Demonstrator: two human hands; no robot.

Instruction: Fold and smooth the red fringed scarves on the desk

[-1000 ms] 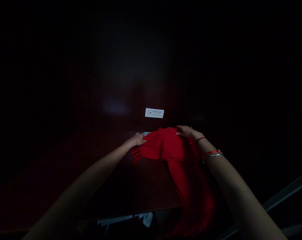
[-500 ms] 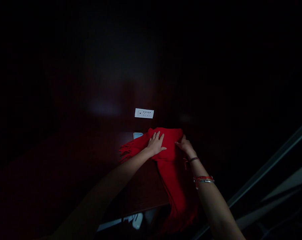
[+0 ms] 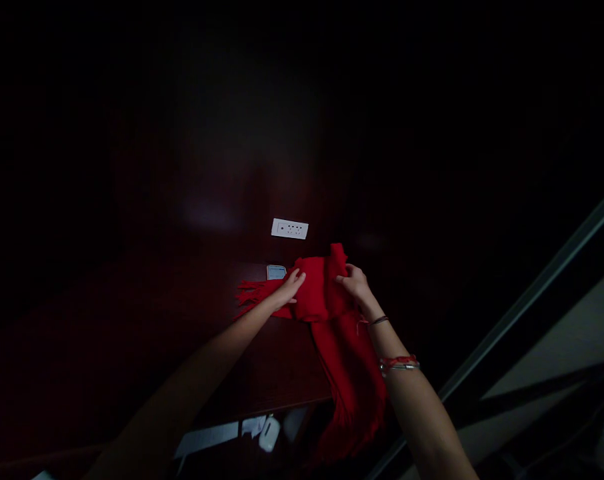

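A red fringed scarf (image 3: 315, 290) lies partly folded on a dark wooden tabletop (image 3: 277, 363). One end, with its fringe, points left; a long length hangs over the front edge toward me. My left hand (image 3: 291, 288) rests on the scarf's left part, fingers apart. At the right side of the fold, my right hand (image 3: 355, 281) pinches the cloth, and a bit of scarf stands up above its fingers. Just behind the scarf's left end lies a phone (image 3: 276, 272) with a lit screen, partly covered by the cloth.
A white socket plate (image 3: 289, 229) is set in the dark glossy panel behind the table. Below the front edge, a white object (image 3: 269, 433) and papers (image 3: 209, 437) sit on a lower shelf. A pale metal edge (image 3: 522, 333) slants along the right. Much else is too dark to make out.
My left hand has moved from the fringed end onto the scarf, then back slightly left. My right hand has come nearer and lifted the right edge inward. The view has shifted right.
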